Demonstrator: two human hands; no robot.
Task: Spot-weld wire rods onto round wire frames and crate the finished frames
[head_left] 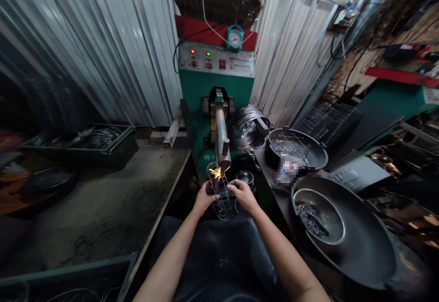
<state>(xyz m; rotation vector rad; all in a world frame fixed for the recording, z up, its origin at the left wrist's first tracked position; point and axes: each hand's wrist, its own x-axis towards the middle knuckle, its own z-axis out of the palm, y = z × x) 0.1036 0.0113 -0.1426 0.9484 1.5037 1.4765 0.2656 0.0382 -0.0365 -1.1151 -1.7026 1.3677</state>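
A green machine (195, 91) stands ahead, with a metal arm (221, 130) reaching toward me. Orange sparks fly at the arm's tip, at the upper end of a wire frame (222, 208). My left hand (205, 197) grips the frame's left side, fingers closed on it. On the right side, my right hand (243, 193) pinches a part of the same frame, thumb and fingers together. The exact contact point at the tip is hidden by the sparks.
Right of the machine hang wire coils (245, 130). A pan of wire pieces (317, 153) and a large pan (363, 242) holding a bowl (338, 217) of small metal parts stand at the right. Green crates (123, 151) lie left; a wooden edge (168, 196) runs beside my left arm.
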